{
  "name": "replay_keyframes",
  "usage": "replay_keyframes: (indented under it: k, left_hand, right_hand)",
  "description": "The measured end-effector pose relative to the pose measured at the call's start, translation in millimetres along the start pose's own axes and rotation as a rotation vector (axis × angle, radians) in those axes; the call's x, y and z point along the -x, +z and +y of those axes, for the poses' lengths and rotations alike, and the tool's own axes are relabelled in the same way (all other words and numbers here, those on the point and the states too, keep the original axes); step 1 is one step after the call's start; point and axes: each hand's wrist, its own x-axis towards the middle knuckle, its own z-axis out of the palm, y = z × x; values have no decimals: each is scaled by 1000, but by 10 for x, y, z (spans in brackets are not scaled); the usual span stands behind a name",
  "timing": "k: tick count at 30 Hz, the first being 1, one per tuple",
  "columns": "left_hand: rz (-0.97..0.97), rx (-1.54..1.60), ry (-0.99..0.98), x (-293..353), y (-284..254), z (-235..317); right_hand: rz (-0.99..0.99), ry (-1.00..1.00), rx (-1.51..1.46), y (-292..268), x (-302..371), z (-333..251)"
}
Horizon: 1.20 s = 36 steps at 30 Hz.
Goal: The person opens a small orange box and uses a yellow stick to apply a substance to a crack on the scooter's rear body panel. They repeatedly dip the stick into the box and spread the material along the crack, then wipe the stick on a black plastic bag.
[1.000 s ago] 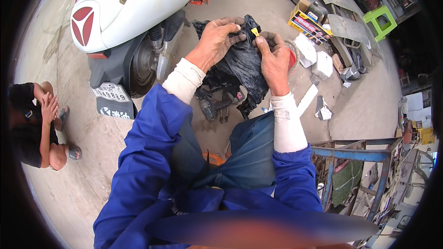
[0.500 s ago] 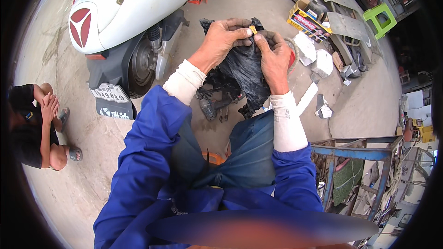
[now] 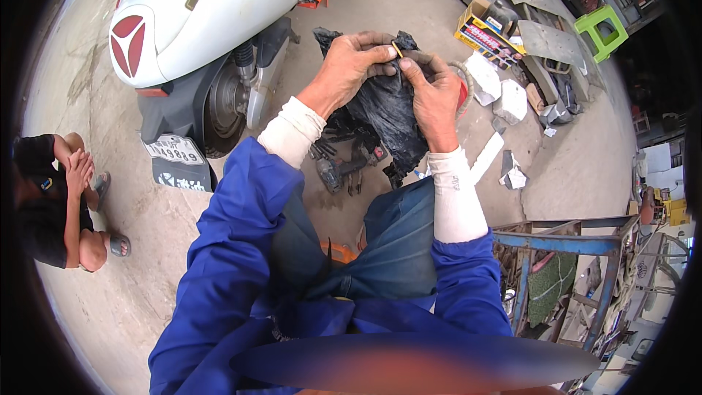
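Observation:
My left hand (image 3: 358, 62) and my right hand (image 3: 435, 91) meet at their fingertips over a crumpled black plastic bag (image 3: 391, 113). The fingers of both are closed. A small, thin yellow piece (image 3: 397, 49) sits at the left thumb tip, its lower end near the right thumb; its exact kind is too small to tell. The bag's upper part is bunched at my right fingers, and its folds hang toward the ground. Beneath and left of the bag lies a dark grey power tool (image 3: 330, 174), partly covered by it.
A white scooter (image 3: 197, 22) stands at the left. Beyond it, a person (image 3: 55, 197) sits with hands clasped. Right of the bag are white foam blocks (image 3: 510, 101) and a yellow carton (image 3: 490, 35). A blue metal frame (image 3: 556, 241) stands at the near right.
The yellow piece has turned between my fingertips and now shows a thinner side. My right thumb has shifted slightly down and left. The bag has moved only a little.

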Motion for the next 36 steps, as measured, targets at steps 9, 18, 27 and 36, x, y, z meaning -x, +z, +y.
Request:
replay_keyframes:
  k: [9, 18, 27, 36]
  left_hand:
    - [-40, 1, -8, 2, -9, -11]
    - [40, -114, -20, 0, 26, -47]
    - [57, -11, -20, 19, 28, 37]
    - [71, 27, 0, 8, -3, 37]
  right_hand:
    - [18, -21, 10, 8, 5, -13]
    - [-7, 13, 14, 83, 30, 37]
    - [-38, 235, -343, 32, -16, 94]
    - [-39, 308, -499, -12, -35, 115]
